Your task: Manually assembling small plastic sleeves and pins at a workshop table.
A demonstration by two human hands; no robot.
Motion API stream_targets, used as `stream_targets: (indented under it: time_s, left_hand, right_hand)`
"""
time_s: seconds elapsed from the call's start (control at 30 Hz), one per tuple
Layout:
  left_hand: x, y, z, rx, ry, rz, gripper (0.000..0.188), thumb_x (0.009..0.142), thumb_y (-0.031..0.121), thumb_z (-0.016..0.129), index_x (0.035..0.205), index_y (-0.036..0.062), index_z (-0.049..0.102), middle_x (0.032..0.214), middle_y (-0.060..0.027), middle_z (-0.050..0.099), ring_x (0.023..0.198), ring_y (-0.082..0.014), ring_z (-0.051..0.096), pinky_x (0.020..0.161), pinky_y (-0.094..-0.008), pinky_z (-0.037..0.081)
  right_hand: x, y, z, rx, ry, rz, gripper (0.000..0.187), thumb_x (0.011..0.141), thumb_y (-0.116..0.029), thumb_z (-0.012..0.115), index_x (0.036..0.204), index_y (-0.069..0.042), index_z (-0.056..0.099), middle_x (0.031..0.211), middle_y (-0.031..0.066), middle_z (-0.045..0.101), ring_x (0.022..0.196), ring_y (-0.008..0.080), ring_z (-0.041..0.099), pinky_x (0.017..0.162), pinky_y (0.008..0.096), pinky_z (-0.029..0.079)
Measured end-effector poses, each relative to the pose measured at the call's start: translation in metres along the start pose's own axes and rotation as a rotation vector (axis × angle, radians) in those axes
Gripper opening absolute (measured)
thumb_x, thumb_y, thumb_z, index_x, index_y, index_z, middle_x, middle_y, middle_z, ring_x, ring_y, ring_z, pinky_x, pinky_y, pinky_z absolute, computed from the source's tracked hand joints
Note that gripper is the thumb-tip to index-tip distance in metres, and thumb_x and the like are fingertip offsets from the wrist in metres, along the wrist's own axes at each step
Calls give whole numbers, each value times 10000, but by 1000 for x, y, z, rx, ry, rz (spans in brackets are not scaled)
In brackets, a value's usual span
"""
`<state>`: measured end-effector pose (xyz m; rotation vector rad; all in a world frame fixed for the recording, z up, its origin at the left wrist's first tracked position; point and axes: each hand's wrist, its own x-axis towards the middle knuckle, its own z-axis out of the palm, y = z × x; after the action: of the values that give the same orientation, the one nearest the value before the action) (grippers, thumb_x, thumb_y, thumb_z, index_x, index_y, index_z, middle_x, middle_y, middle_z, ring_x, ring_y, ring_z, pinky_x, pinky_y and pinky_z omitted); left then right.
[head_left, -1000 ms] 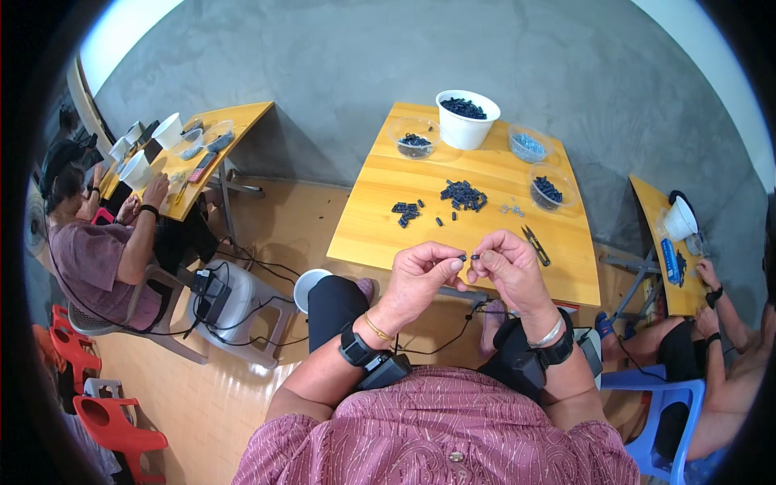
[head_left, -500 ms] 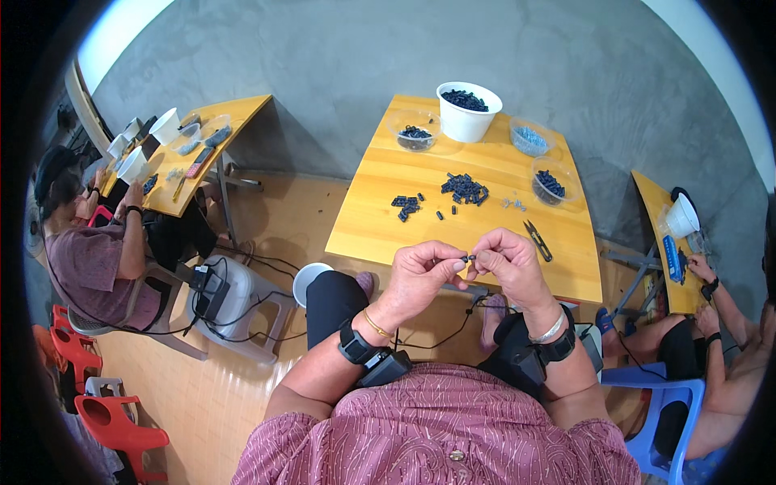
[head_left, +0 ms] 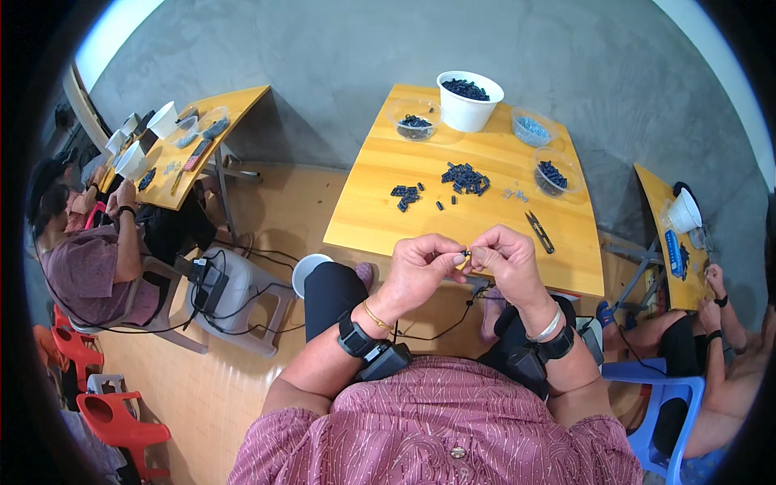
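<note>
Just off the near edge of the yellow wooden table (head_left: pixel 356 230), my two hands meet fingertip to fingertip. A small dark cylindrical piece (head_left: pixel 466 252) is pinched between the thumb and forefinger of my left hand (head_left: pixel 419 268). My right hand (head_left: pixel 511 263) is closed in a pinch right beside it; its fingertips cover whatever they grip. Beyond them lie a loose pile of dark cylindrical pieces (head_left: pixel 465 179), a smaller cluster of them (head_left: pixel 406 196) and some tiny clear bits (head_left: pixel 515 195). Black thread snips (head_left: pixel 540 233) rest to the right.
At the back stand a white tub (head_left: pixel 465 116) of dark pieces and clear bowls (head_left: pixel 415 125), (head_left: pixel 533 129), (head_left: pixel 556 178) of small parts. People work at tables left (head_left: pixel 89 267) and right (head_left: pixel 727 356). A grey stool (head_left: pixel 242 303) with cables is at left; a white bucket (head_left: pixel 310 273) sits by my leg.
My fingertips have shifted slightly around the small dark piece, and less of it shows between them. The view has tilted a little. Things on my table have stayed put.
</note>
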<state>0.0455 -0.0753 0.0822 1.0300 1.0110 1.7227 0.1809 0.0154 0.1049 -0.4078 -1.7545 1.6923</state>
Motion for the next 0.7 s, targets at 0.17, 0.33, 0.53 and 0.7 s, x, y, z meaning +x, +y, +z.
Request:
stream_targets:
  time_s: [0.17, 0.33, 0.53, 0.7]
  left_hand:
    - [2, -3, -1, 13, 2, -5, 66, 807, -18, 575, 862, -31, 609, 783, -97, 623, 635, -146, 613, 578, -259, 530]
    - [2, -3, -1, 15, 3, -19, 64, 807, -13, 578, 861, -28, 608, 773, -99, 626, 625, -144, 611, 571, -258, 528]
    - [3, -1, 1, -65, -5, -36, 77, 818, 2, 571, 882, -22, 607, 780, -99, 629, 634, -143, 614, 576, -262, 531]
    - [3, 4, 4, -169, 3, -73, 90, 839, 35, 557, 908, -7, 597, 781, -90, 630, 645, -138, 616, 592, -248, 523]
  right_hand:
    - [-1, 1, 1, -61, 6, -35, 33, 826, 13, 534, 797, 8, 548, 713, 31, 585, 642, 79, 576, 581, 211, 490]
    - [-2, 2, 2, -105, 27, -42, 31, 826, 11, 536, 798, 9, 549, 718, 35, 590, 644, 78, 576, 586, 210, 489]
    - [1, 3, 1, -9, 40, -54, 30, 818, 26, 535, 801, 11, 555, 710, 43, 588, 630, 86, 573, 577, 208, 479]
    - [2, 8, 0, 208, 80, -8, 44, 825, 26, 513, 818, 5, 552, 680, 41, 566, 604, 93, 546, 565, 214, 468]
